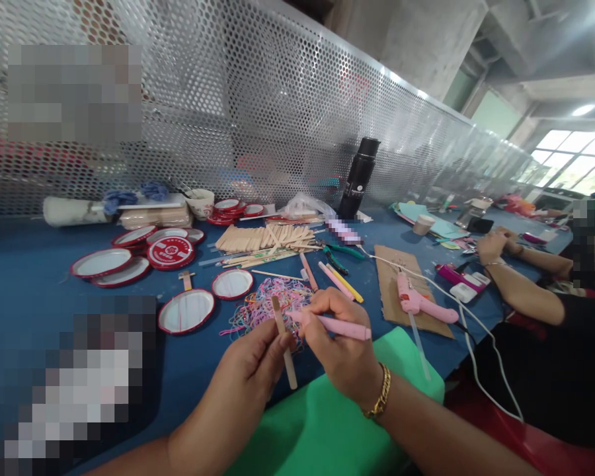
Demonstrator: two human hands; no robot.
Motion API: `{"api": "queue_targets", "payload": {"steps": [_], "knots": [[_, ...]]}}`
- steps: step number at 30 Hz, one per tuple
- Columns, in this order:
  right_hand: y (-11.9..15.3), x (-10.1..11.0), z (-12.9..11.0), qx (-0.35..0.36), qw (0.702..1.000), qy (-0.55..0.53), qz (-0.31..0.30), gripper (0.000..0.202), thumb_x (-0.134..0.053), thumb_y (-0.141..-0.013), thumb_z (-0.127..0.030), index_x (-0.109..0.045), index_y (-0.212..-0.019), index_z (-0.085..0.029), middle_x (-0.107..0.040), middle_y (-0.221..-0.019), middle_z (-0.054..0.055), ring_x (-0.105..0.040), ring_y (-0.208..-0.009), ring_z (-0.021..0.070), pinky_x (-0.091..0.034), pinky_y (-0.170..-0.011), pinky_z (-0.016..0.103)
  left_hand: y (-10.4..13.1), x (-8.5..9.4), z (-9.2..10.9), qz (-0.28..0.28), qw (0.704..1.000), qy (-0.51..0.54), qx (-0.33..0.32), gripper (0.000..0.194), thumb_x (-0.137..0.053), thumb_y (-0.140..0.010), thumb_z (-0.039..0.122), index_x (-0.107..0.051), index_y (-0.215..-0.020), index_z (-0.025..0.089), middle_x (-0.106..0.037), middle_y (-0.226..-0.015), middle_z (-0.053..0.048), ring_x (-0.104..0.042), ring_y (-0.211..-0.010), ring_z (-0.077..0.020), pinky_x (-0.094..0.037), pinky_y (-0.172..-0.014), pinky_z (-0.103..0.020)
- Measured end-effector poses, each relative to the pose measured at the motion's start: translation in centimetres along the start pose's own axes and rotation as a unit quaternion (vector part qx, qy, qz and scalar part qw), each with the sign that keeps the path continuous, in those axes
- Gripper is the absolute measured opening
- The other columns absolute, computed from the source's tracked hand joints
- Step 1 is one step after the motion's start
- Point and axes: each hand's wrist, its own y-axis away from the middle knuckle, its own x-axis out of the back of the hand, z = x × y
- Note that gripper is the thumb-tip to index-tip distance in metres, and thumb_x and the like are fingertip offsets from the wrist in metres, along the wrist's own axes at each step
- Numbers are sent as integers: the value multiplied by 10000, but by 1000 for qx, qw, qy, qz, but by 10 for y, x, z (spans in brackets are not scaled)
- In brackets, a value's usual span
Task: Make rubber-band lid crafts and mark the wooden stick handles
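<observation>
Two hands mid-job at a blue bench. Left hand is closed in a pinch on a flat craft stick, thumb on one side and fingers on the other, held up over a tangle of multicoloured thread. Right hand is curled around a pink marker like a pen, front end right next to the stick; can't tell if it's actually touching.

How far along? The stick's upper end looks darker than the rest, while the lower end is pale wood, so I'd call that one partly done at most. Loads of plain sticks lie in a heap behind the thread, so plenty look unworked. A small stick piece sits just beside a white-faced lid, and that's the only assembled-looking bit I can spot. Pink glue gun is lying on cardboard, with neither hand on it.

As for writing: the black bottle has small white lettering, maybe "FASHION", rest too tiny. The red lid has white print around a round emblem, but I can't read it. No legible brand on the marker or glue gun.
</observation>
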Motion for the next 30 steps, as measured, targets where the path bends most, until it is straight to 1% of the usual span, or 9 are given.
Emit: {"api": "queue_targets", "payload": {"steps": [5,8,11,16,21,23,26,30], "knots": [[-1,-1,0,-2,1000,-11,-24,136,-598,-852,-181,-584,-720,-210,-615,-668,-13,-584,-623,135,-470,-609,269,0,0,0,9,1000,-3,2,347,-538,-932,504,-551,-733,219,-394,-553,65,-313,-489,-110,-254,-439,-222],[-1,-1,-1,1,1000,0,-14,139,-588,-847,-171,-579,-715,-213,-604,-663,-19,-567,-606,127,-459,-595,261,0,-1,0,14,1000,6,8,348,-544,-929,514,-538,-742,221,-376,-573,68,-292,-493,-107,-243,-436,-220],[-1,0,-1,2,1000,-1,1,145,-583,-849,-167,-579,-712,-212,-599,-663,-22,-560,-600,123,-455,-588,255,0,-1,1,2,1000,8,18,334,-544,-926,520,-553,-769,224,-352,-558,75,-291,-488,-110,-231,-427,-222],[0,-1,0,-6,1000,-9,-23,141,-601,-858,-188,-587,-720,-212,-613,-665,-18,-580,-608,128,-466,-600,263,0,-1,-1,10,1000,16,13,352,-547,-927,517,-521,-735,222,-348,-583,76,-272,-481,-97,-219,-423,-218],[-1,-1,-1,5,1000,-3,10,147,-586,-848,-164,-587,-708,-208,-607,-661,-20,-573,-602,119,-468,-600,251,0,-1,-2,-7,1000,12,19,345,-517,-938,530,-559,-791,221,-359,-558,80,-290,-470,-102,-225,-420,-220],[-1,-1,-1,1,1000,-14,1,147,-592,-854,-176,-584,-710,-205,-606,-664,-18,-575,-604,121,-467,-597,252,0,-1,-2,-11,1000,9,22,349,-513,-938,535,-565,-797,221,-341,-551,86,-280,-465,-102,-220,-420,-221],[-1,-1,-1,-1,1000,-17,-23,143,-603,-851,-179,-580,-712,-202,-609,-662,-16,-577,-603,123,-459,-592,254,1,-1,-1,-2,1000,16,25,359,-526,-928,536,-535,-755,222,-325,-562,88,-269,-471,-99,-220,-428,-221],[0,0,-1,1,1000,-5,-2,142,-591,-847,-148,-582,-714,-199,-600,-667,-24,-562,-594,108,-448,-585,236,0,-1,2,1,1000,18,20,346,-544,-917,530,-547,-759,222,-344,-564,83,-281,-483,-105,-242,-443,-224]]}}
